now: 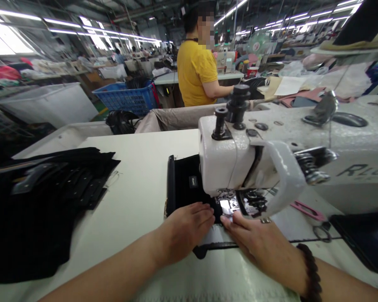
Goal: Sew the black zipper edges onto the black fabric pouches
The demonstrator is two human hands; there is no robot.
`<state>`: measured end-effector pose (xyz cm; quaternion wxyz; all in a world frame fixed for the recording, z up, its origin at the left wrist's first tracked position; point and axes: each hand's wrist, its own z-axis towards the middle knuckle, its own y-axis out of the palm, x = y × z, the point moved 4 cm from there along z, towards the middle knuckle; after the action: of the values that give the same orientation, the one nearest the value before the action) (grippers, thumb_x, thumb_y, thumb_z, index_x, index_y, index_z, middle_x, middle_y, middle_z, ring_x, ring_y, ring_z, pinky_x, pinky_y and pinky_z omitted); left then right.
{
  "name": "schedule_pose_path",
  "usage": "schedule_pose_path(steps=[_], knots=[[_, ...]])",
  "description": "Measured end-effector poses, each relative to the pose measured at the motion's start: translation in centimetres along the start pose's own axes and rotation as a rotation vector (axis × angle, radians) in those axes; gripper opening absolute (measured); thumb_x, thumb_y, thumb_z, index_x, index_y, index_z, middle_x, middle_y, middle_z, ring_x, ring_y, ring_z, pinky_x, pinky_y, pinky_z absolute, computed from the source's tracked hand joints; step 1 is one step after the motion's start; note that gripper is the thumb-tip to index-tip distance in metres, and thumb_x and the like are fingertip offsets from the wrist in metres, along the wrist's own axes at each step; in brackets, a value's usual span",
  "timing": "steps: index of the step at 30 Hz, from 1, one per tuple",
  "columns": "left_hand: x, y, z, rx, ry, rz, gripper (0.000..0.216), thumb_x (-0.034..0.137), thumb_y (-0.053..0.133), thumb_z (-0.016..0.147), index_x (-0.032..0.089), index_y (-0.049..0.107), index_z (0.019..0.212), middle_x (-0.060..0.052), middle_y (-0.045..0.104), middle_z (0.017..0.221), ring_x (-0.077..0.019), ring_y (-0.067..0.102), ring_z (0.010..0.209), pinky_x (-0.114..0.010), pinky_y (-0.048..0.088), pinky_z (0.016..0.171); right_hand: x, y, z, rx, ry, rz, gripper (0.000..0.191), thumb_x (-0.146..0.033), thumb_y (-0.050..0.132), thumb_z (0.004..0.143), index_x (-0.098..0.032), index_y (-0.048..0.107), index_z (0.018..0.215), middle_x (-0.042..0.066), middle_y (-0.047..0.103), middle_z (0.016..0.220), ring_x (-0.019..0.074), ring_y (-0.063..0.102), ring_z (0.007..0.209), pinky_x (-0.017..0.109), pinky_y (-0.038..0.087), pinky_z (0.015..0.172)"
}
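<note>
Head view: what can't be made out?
All in the head view:
- Black fabric piece: right part hidden by the sewing machine head, some of the near part by the left hand.
- Small label: lettering too small to read.
- Needle tip: lost among the shiny presser parts.
- Black pile: cut off by the left edge.
- Brand lettering: cut off by the right edge.
</note>
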<state>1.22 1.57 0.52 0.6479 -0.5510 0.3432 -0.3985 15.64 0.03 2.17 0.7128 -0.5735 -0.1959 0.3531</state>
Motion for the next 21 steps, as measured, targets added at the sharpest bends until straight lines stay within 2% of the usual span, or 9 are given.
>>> schedule_pose_path(steps=[2, 6, 12, 21], knots=[[-0.3, 0.1, 0.1, -0.016, -0.009, 0.019, 0.026, 0.015, 0.045, 0.085, 0.01, 0.053, 0.109, -0.007, 0.057, 0.114, -0.0161, 0.049, 0.109, -0.029, 0.034, 0.099, 0.0, -0.1, 0.1, 0.027, -0.01, -0.02, 0.03, -0.005, 0.033, 0.082, -0.011, 0.057, 0.101, 0.005, 0.061, 0.079, 0.0093, 0.054, 0.055, 0.02, 0.034, 0.042], [-0.8, -0.4, 0.6, -0.022, -0.026, 0.078, 0.024, 0.015, 0.046, 0.085, 0.009, 0.056, 0.106, -0.007, 0.059, 0.112, -0.016, 0.051, 0.106, -0.026, 0.036, 0.097, 0.1, 0.1, 0.1, 0.045, -0.019, -0.006, 0.03, -0.008, 0.03, 0.086, -0.012, 0.059, 0.092, 0.004, 0.061, 0.074, 0.0093, 0.055, 0.056, 0.02, 0.037, 0.046], [-1.4, -0.5, 1.3, 0.067, -0.05, 0.164, 0.023, 0.008, 0.051, 0.078, 0.008, 0.058, 0.099, -0.007, 0.063, 0.102, -0.0162, 0.055, 0.097, -0.024, 0.038, 0.092, 0.1, 0.2, 0.1, 0.045, -0.013, 0.03, 0.036, -0.01, 0.023, 0.09, -0.013, 0.059, 0.089, 0.004, 0.06, 0.074, 0.0103, 0.056, 0.055, 0.021, 0.038, 0.047], [-1.7, -0.7, 2.0, 0.009, -0.096, 0.171, 0.021, 0.007, 0.048, 0.079, 0.007, 0.057, 0.098, -0.009, 0.063, 0.098, -0.0163, 0.057, 0.093, -0.023, 0.039, 0.088, -0.1, -0.2, 0.4, 0.059, -0.02, 0.019, 0.039, -0.007, 0.021, 0.089, -0.013, 0.06, 0.085, 0.003, 0.06, 0.073, 0.0097, 0.054, 0.052, 0.022, 0.035, 0.043]])
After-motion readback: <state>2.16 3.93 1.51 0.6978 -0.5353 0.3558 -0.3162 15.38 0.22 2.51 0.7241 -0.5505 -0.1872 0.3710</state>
